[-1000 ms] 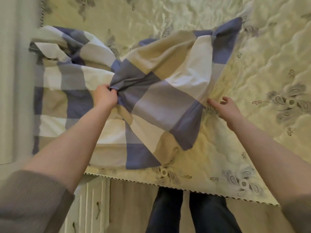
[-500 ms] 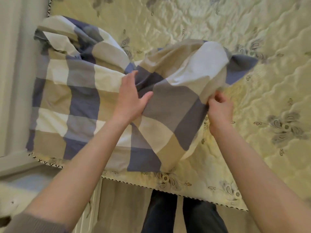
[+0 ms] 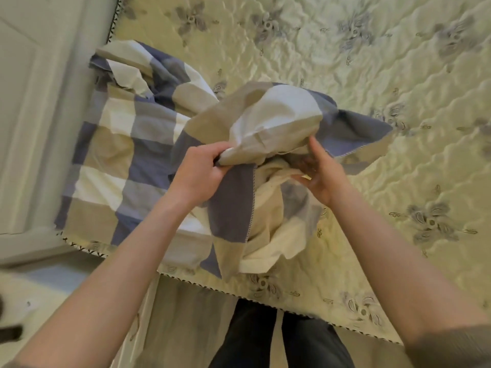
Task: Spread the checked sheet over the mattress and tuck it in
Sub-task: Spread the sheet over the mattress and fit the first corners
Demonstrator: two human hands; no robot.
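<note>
The checked sheet (image 3: 138,144), in blue, beige and white squares, lies bunched on the near left corner of the quilted cream mattress (image 3: 398,75). My left hand (image 3: 198,172) grips a gathered fold of the sheet and holds it up above the mattress. My right hand (image 3: 320,172) is just to the right, its thumb up against the raised fabric and its fingers pinching a pale inner layer underneath. A blue flap with a stitched edge hangs down between my hands.
A pale wall or headboard panel (image 3: 34,115) borders the mattress on the left. The mattress's near edge (image 3: 292,309) has a dark corded trim. My legs in dark trousers (image 3: 265,341) stand against it. Bare mattress stretches to the right and far side.
Both hands came together at the middle of the sheet. The left hand went from resting flat to gripping a fold, and the bunched fabric rose off the mattress.
</note>
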